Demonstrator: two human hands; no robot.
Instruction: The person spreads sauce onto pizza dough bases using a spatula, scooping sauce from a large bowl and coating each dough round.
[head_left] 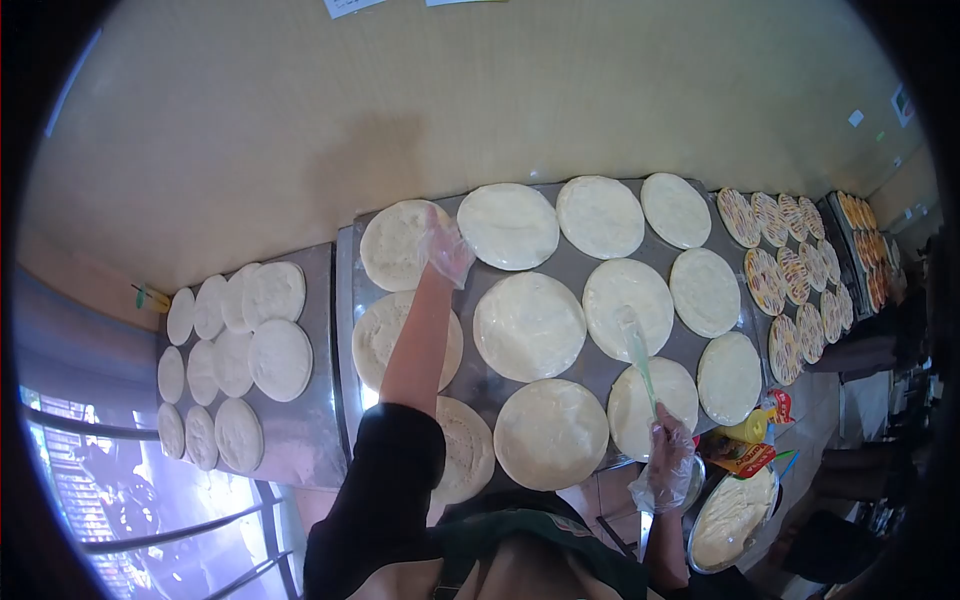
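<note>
My right hand, in a clear plastic glove, is closed around the green see-through handle of a spatula. The pale head of the spatula lies over a white-coated dough round in the middle row. In a clear glove too, my left hand reaches to the right edge of a dough round at the far left corner of the tray. Its fingers look stretched out, though partly blurred. Below it a dough round with small holes is partly covered by my forearm. Several coated rounds lie alongside.
Plain dough rounds cover another tray on the left. Striped, topped rounds stand on the right, with browned ones beyond. A bowl of creamy white mixture and a red-and-yellow packet are near my right hand.
</note>
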